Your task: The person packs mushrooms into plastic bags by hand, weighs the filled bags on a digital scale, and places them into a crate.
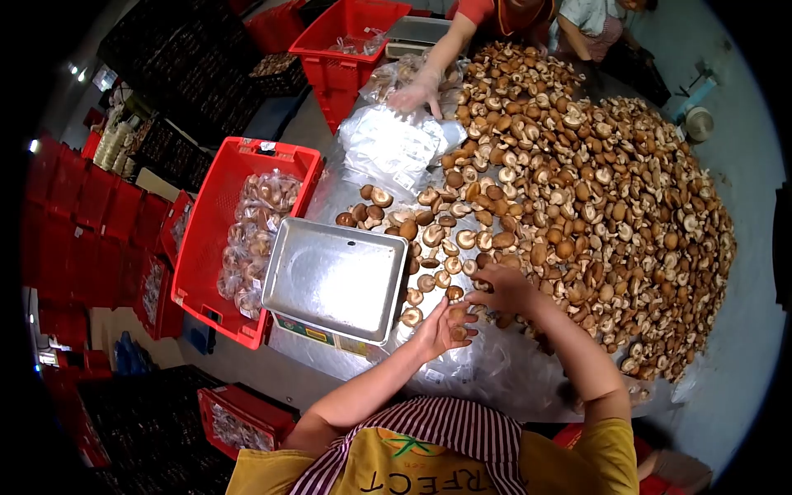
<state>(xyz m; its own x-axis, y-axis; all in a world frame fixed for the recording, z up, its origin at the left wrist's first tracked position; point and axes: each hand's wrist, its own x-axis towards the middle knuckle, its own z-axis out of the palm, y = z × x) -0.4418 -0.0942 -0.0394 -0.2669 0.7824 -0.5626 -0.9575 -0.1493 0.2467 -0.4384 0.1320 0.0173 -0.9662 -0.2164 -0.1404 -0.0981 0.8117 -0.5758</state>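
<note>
My left hand (445, 330) is palm up beside the scale's near right corner, its fingers curled round a brown mushroom (459, 333). Just to the right, my right hand (505, 290) hovers at the near edge of the mushroom pile (577, 206), fingers apart, with nothing clearly held. Loose mushrooms (453, 265) lie on the metal table between the pile and the scale. The scale's metal tray (334, 276) holds nothing. Clear plastic bags (388, 147) are heaped behind the scale.
A red crate (196, 239) with bagged mushrooms (256, 239) stands left of the scale. Across the table, a person's gloved hand (419, 95) touches the plastic bags; another person (590, 29) stands beside. More red crates (342, 66) stand at the back and left.
</note>
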